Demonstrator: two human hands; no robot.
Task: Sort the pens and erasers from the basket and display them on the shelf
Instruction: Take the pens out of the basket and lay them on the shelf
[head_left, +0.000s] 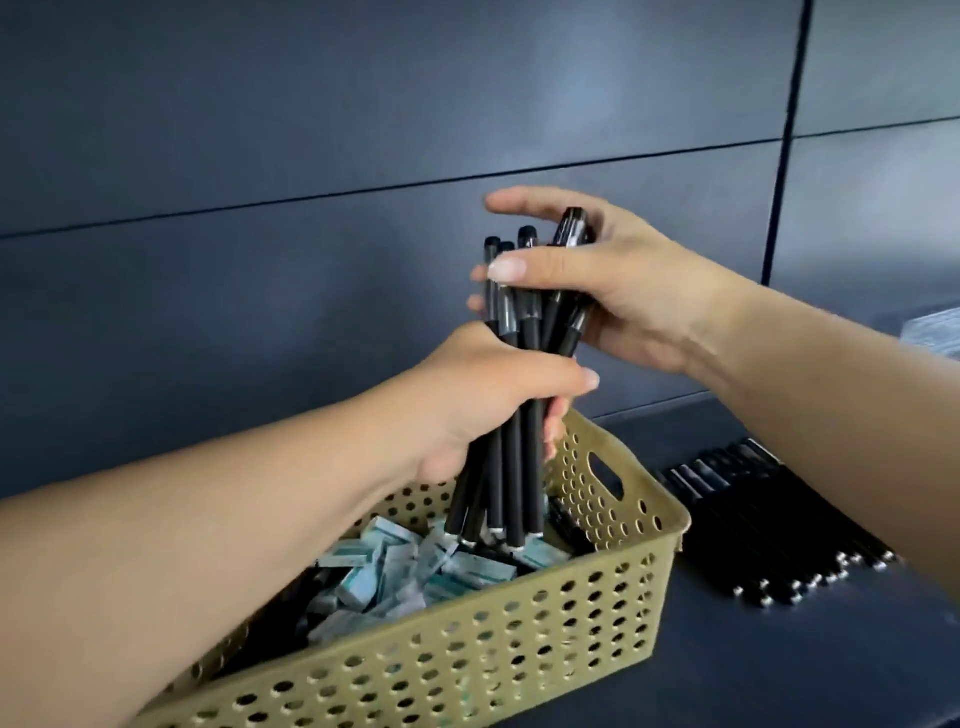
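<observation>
One basket (519, 639), two hands (498, 395).

Bkgd: dark blue-grey wall (311, 130), matte, made of big flat panels. Long horiz. seam (363, 189) runs L to R, rising slightly twd the right. Vert. seam (789, 130) cuts top to bottom near right side; a 2nd horiz. seam (872, 127) carries on past it, higher up. Soft light patch on the panel, upper mid. Pale blurry object (935, 332) at right edge, cropped; can't tell what.
</observation>
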